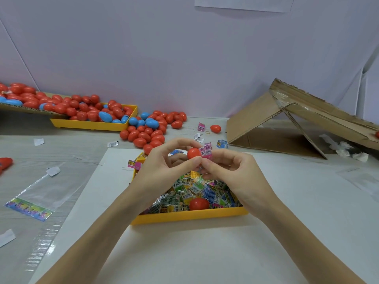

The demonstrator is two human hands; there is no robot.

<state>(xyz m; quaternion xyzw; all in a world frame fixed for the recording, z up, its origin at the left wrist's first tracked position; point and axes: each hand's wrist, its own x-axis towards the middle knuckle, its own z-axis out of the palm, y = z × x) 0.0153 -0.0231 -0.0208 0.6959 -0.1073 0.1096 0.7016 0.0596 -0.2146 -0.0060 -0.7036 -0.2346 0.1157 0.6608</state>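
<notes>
Above a yellow tray [184, 217] my left hand [164, 167] pinches a red plastic egg half [193, 153] between thumb and fingers. My right hand [231, 169] pinches a small pink packet [206, 151] against the egg half's right side. The tray is full of small colourful packets [196, 191], and another red egg half [199, 203] lies among them near its front rim. Whether the packet is partly inside the egg half is hidden by my fingers.
A second yellow tray [92, 125] at the back left overflows with red and blue eggs, and more eggs [149, 132] spill beside it. A folded cardboard box [287, 124] stands at the back right. Loose packets, a lone red egg [215, 128] and clear plastic bags [41, 193] lie around.
</notes>
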